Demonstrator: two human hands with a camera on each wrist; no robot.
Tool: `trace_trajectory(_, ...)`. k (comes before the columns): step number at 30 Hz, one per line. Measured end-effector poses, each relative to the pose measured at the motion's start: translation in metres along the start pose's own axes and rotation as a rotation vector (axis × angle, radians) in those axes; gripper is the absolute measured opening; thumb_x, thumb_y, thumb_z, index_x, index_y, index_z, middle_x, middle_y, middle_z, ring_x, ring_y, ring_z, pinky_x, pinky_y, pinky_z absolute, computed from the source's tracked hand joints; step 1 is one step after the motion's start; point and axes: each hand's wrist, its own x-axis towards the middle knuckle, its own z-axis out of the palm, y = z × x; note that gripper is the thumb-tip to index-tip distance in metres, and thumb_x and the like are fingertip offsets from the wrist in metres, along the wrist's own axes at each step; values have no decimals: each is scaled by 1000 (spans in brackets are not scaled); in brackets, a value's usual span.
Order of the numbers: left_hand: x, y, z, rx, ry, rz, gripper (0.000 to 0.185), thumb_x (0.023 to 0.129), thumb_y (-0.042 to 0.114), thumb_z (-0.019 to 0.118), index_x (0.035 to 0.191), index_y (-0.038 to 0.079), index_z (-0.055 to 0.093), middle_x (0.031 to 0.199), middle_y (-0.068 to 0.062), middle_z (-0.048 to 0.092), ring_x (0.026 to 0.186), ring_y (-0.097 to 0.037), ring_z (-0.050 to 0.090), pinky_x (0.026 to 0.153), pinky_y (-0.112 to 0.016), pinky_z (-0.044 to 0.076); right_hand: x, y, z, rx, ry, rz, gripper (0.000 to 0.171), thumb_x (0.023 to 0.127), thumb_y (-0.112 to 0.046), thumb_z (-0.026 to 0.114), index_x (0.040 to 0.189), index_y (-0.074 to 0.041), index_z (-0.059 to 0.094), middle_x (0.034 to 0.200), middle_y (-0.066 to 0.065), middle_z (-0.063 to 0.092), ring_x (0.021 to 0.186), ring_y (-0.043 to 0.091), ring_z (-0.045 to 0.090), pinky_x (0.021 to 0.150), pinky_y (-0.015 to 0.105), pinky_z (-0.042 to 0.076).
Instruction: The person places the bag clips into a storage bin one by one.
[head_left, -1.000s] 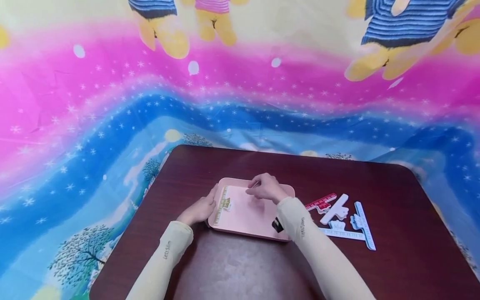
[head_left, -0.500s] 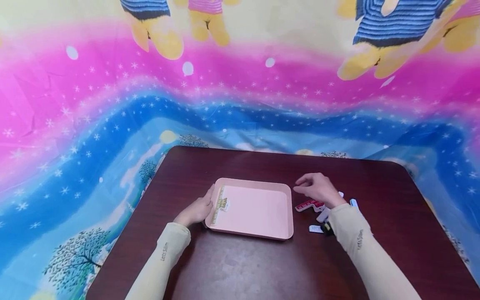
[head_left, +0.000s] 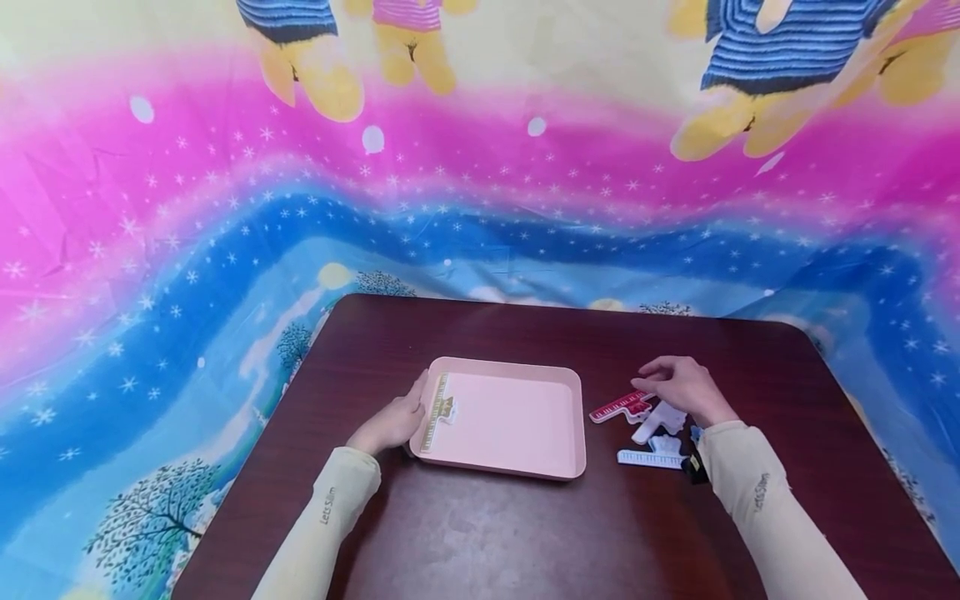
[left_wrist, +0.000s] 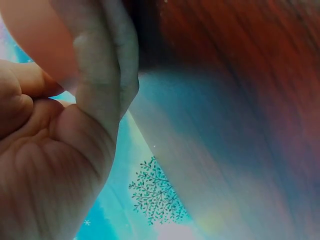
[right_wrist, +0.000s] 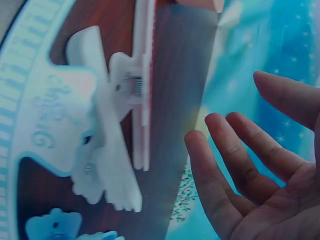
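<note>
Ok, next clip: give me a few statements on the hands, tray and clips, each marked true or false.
1. The left hand holds the left edge of the pink tray. True.
2. A yellow clip sits on the tray's left rim. True.
3. The right hand rests inside the tray. False: it hovers over the clips to the right of the tray, fingers open.
4. The red clip lies in the tray. False: it lies on the table beside the tray.
5. The white clip lies on the table. True.

Bare table [head_left: 487, 533] lies open near the person; pink tray [head_left: 504, 421] and clips [head_left: 651, 425] crowd its middle.
</note>
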Motion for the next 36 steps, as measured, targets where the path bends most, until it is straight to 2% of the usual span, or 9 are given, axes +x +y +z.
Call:
trace_trajectory(7, -1, 0, 1, -6, 4, 4, 64, 111, 14, 32, 168, 10, 3, 63, -7, 61, 45, -18, 60, 59, -31, 53, -4, 11, 13, -70, 42, 30, 55, 96, -38, 74, 128, 6, 66, 115, 25, 70, 99, 36, 65, 77, 45, 58)
trace_trajectory(13, 0, 0, 1, 70, 26, 21, 64, 110, 14, 32, 167, 6, 6, 67, -7, 58, 56, -14, 59, 77, -34, 53, -7, 14, 24, -140, 86, 28, 51, 89, -33, 80, 116, 8, 68, 102, 23, 71, 87, 32, 64, 73, 44, 55)
trace_trajectory(16, 1, 1, 1, 89, 35, 19, 63, 110, 15, 32, 167, 6, 7, 75, -10, 61, 66, -14, 61, 85, -37, 52, -4, 19, 31, -160, 100, 20, 49, 86, -32, 82, 111, 8, 68, 96, 20, 71, 83, 29, 63, 70, 41, 53)
trace_trajectory(21, 1, 0, 2, 94, 48, 16, 63, 109, 14, 34, 167, 6, 10, 85, -17, 67, 76, -18, 65, 89, -40, 53, -1, 24, 40, -172, 109, 39, 54, 82, -33, 86, 110, 9, 67, 97, 22, 67, 84, 30, 59, 68, 39, 52)
trace_trajectory(24, 0, -1, 2, 98, 54, 15, 63, 109, 14, 35, 167, 6, 11, 90, -19, 68, 81, -20, 66, 90, -41, 53, 0, 23, 43, -178, 110, 69, 55, 81, -32, 87, 111, 9, 66, 101, 25, 66, 87, 33, 58, 73, 43, 53)
trace_trajectory(28, -1, -1, 2, 98, 67, 19, 63, 109, 15, 35, 167, 6, 13, 109, -24, 68, 93, -22, 65, 96, -43, 50, 1, 23, 47, -183, 121, 89, 55, 81, -30, 88, 112, 10, 65, 103, 27, 66, 90, 35, 58, 78, 48, 54)
trace_trajectory(31, -1, -1, 2, 95, 66, 19, 63, 109, 14, 35, 167, 6, 12, 104, -23, 69, 90, -22, 66, 95, -43, 51, 2, 22, 48, -186, 128, 88, 56, 81, -29, 88, 112, 11, 65, 105, 28, 66, 92, 37, 59, 80, 50, 54)
trace_trajectory(35, -1, -1, 1, 88, 54, 25, 63, 109, 13, 34, 167, 5, 11, 82, -15, 66, 74, -18, 66, 88, -40, 53, 3, 20, 48, -190, 129, 102, 56, 82, -30, 87, 113, 12, 66, 108, 30, 67, 93, 38, 59, 80, 51, 53)
trace_trajectory(36, 0, -2, 1, 87, 56, 28, 63, 109, 13, 35, 167, 5, 11, 82, -14, 66, 73, -16, 65, 88, -39, 53, 3, 20, 48, -189, 130, 105, 56, 82, -30, 87, 113, 12, 66, 108, 30, 67, 93, 39, 59, 80, 51, 53)
